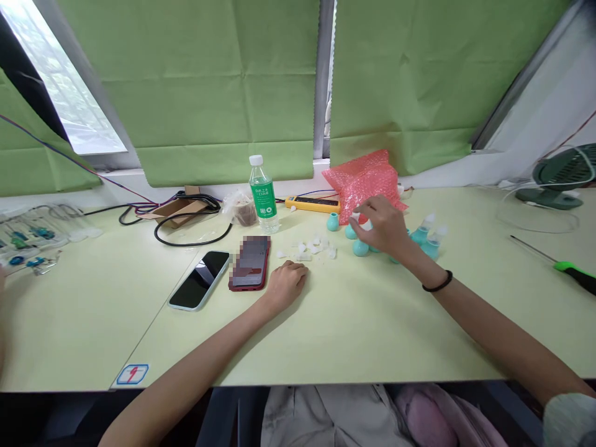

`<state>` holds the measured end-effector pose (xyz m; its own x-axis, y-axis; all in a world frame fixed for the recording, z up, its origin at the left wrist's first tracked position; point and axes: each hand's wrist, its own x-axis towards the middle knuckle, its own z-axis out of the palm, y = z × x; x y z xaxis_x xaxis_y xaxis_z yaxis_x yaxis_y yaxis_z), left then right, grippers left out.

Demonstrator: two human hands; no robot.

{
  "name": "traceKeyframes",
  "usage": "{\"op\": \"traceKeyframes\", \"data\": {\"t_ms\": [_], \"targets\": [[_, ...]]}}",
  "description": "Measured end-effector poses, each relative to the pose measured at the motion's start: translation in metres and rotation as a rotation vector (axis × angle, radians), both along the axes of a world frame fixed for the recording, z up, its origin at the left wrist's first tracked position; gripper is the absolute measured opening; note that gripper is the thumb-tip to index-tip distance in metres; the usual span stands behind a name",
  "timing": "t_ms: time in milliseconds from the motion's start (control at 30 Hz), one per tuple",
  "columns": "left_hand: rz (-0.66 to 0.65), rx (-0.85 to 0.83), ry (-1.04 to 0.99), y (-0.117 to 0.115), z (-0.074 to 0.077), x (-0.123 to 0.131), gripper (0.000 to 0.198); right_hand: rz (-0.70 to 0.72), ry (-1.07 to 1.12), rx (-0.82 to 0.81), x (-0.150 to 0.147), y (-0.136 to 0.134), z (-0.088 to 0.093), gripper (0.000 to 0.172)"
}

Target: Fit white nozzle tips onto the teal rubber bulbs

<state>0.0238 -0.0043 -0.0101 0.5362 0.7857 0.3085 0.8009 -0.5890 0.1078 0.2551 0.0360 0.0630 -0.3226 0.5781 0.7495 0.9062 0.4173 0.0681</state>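
Note:
My right hand (382, 225) is raised over a group of small turquoise bulbs, thumb and forefinger pinching a small white piece (356, 215). Below it stand a turquoise bulb (360, 248) and several like it, partly covered by the hand. To its right, two turquoise bulbs (431, 245) carry clear, pointed tips. My left hand (287, 282) rests on the table with its fingers curled in, and nothing shows in them. Just beyond it lie several loose translucent white pieces (314, 247).
A red phone (251, 264) and a pale-cased phone (200, 280) lie left of my left hand. Behind stand a water bottle (264, 202), a yellow device (311, 204) and pink bubble wrap (367, 180). A screwdriver (572, 270) and small fan (559, 177) are far right.

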Motion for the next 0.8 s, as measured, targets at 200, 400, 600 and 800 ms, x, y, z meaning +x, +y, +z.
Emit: {"op": "traceKeyframes", "data": {"t_ms": [200, 400, 600, 800], "targets": [[-0.105, 0.006, -0.053, 0.001, -0.003, 0.002, 0.021, 0.163, -0.332, -0.284, -0.044, -0.016, -0.045, 0.028], [-0.129, -0.02, -0.133, 0.0, -0.004, 0.003, 0.019, 0.072, -0.262, -0.417, -0.049, -0.016, -0.081, 0.028], [-0.081, -0.035, -0.246, 0.003, -0.01, 0.003, 0.019, 0.271, 0.067, -0.415, -0.047, -0.016, -0.089, 0.018], [-0.053, 0.003, -0.281, 0.009, -0.017, 0.002, 0.027, 0.545, 0.14, -0.44, -0.053, -0.024, -0.087, 0.016]]}}
